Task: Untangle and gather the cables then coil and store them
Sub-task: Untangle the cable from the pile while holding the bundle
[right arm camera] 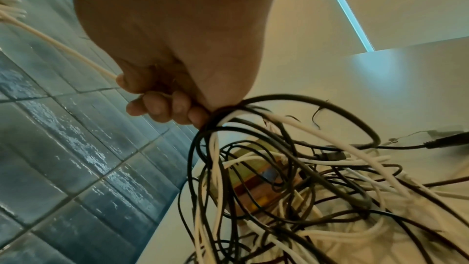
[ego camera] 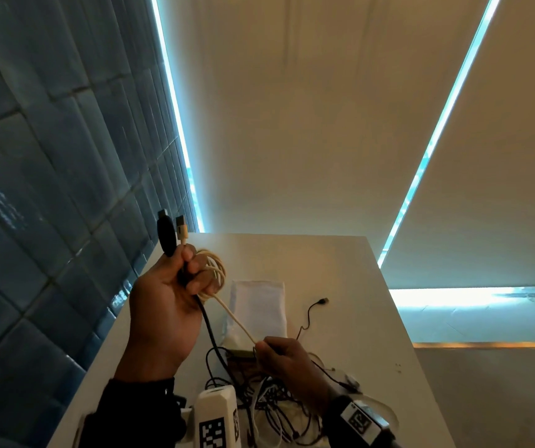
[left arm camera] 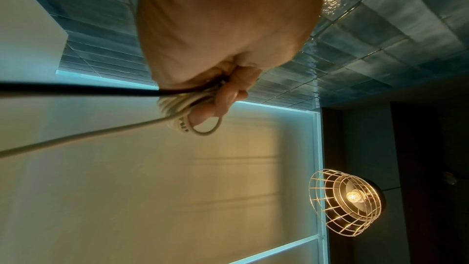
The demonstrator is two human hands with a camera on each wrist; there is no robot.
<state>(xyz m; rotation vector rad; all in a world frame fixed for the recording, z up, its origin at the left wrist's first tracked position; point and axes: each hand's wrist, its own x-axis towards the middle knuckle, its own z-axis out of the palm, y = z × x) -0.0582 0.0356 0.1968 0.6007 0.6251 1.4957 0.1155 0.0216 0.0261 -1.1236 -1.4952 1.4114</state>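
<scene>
My left hand [ego camera: 175, 286] is raised above the table and grips a cream cable [ego camera: 217, 276] coiled round its fingers, together with a thick black cable [ego camera: 209, 331]. Both USB plugs [ego camera: 172, 231] stick up above the fist. In the left wrist view the cream coil [left arm camera: 182, 109] and the black cable [left arm camera: 76, 89] lead away from the curled fingers. The cream cable's free length runs down to my right hand [ego camera: 279, 354], which pinches it. In the right wrist view the right hand [right arm camera: 162, 99] holds the cream cable [right arm camera: 63, 49] just above a tangle of black and white cables [right arm camera: 291, 178].
The white table [ego camera: 340, 263] carries a white pouch [ego camera: 259, 302] in the middle and a thin black cable with a plug [ego camera: 314, 305] beside it. A coloured box [right arm camera: 256, 188] lies under the tangle. A tiled wall stands at the left; a lamp [left arm camera: 347, 204] hangs above.
</scene>
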